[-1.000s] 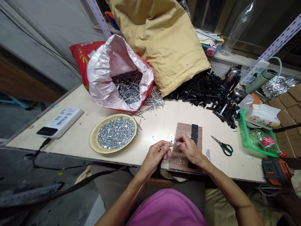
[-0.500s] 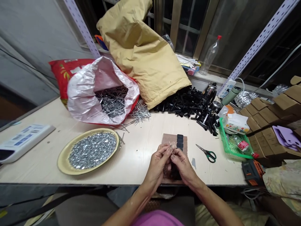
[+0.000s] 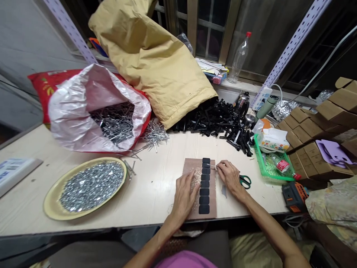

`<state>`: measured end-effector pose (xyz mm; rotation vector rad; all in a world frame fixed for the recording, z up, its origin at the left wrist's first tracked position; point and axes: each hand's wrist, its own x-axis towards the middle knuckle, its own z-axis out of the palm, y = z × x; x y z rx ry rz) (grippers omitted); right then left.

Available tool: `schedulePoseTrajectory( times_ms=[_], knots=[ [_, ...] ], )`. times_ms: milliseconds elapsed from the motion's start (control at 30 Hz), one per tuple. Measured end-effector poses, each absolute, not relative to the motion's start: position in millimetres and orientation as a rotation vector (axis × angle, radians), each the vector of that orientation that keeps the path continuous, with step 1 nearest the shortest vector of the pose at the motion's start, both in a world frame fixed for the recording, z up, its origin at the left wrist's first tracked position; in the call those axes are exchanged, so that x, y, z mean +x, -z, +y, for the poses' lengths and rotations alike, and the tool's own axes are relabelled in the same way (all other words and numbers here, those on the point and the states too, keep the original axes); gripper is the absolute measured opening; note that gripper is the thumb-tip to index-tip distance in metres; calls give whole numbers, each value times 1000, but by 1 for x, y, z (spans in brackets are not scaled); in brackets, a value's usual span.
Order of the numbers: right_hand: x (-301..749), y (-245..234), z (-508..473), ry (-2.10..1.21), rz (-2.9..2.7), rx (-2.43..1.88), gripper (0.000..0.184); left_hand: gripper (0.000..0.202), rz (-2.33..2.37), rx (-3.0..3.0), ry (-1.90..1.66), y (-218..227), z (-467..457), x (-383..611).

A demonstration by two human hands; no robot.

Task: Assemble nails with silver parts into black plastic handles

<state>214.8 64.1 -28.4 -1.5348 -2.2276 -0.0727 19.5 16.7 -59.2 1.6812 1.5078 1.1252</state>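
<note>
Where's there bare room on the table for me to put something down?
Most room is on the table between the plate and the brown board under the left hand. A smaller patch lies between the board and the black parts. It's crowded at the back, with the bag, sack and black parts, and at right around the basket and boxes.

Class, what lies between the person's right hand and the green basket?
In the head view, green-handled scissors, partly hidden by the right hand, lie between it and the green basket.

There are eight black pads (image 3: 204, 191) and one board (image 3: 212, 203).
</note>
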Motion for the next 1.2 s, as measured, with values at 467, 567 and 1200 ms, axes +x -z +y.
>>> schedulePoseTrajectory(
  times_ms=[467,567,1200],
  knots=[
    [226,47,55,91,-2603,-970,29,49,1642,2335,-946,91,14,12],
    [225,46,69,117,-2515,-1188,32,50,1653,2342,-916,89,13,12],
    [224,37,30,125,-2656,-803,25,50,1630,2361,-921,82,15,10]
  ],
)
